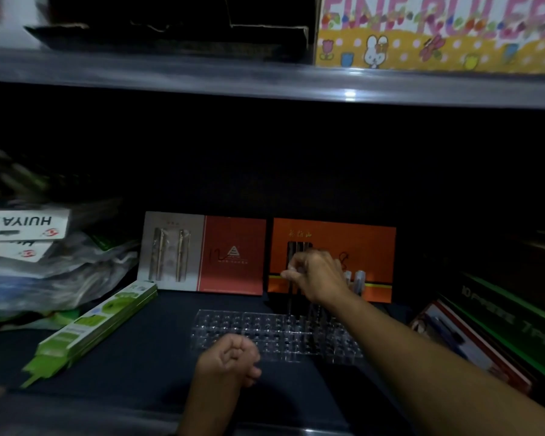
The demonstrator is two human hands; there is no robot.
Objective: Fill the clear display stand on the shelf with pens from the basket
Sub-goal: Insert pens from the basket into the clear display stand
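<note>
Green packets (92,325) lie at lower left on the dark shelf (145,366). At lower centre, the left hand (230,360) is curled into a fist at the front edge of the clear display stand (233,325). Right of centre, the right hand (315,275) pinches a dark pen (291,297) upright over the stand's rear holes, in front of an orange box (365,243). The lighting is dim.

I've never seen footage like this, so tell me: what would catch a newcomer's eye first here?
The bright FINE RULER box on the upper shelf, right, stands out from the dark. Below, an orange box glows at the back, and the right hand reaches over the clear display stand in front of it.
</note>
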